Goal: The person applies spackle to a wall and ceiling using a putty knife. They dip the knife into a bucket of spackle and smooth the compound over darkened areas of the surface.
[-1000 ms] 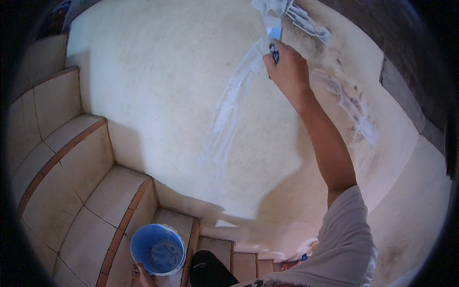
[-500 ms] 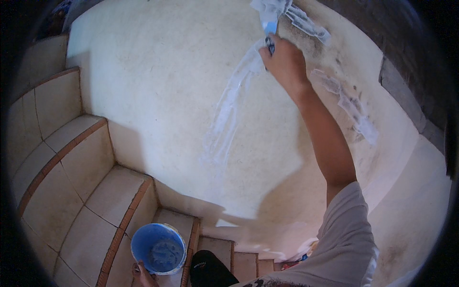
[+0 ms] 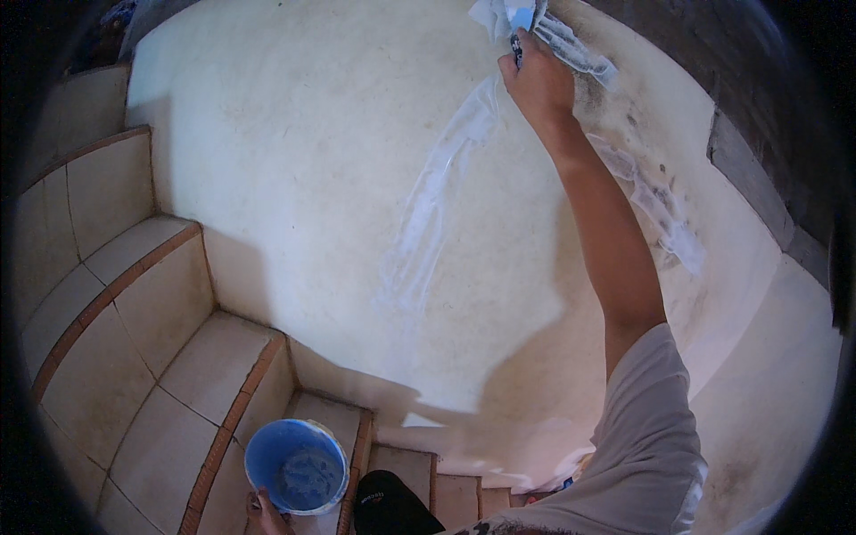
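Observation:
My right hand [image 3: 546, 87] is raised high on the wall, its fingers wrapped round the dark handle of a putty knife [image 3: 519, 20]. The blade lies against a patch of wet white filler [image 3: 489, 20] near the top edge. A long white streak of filler [image 3: 423, 205] runs down the cream wall [image 3: 294, 178] to the left of my arm. Low down, my left hand [image 3: 267, 515] grips the side of a blue bucket [image 3: 264, 456], which has a whitish paste at its bottom. Most of that hand's fingers are hidden.
Tiled steps [image 3: 169, 357] with brown edging [image 3: 241, 392] climb on the left; more steps [image 3: 456, 499] descend at the bottom. A second filler streak [image 3: 664, 214] and dark stains lie right of my forearm. A dark shoe or knee-like shape [image 3: 388, 504] shows beside the bucket.
My right hand has moved up and slightly right with the putty knife, onto the upper filler patch. The bucket and my left hand have barely moved.

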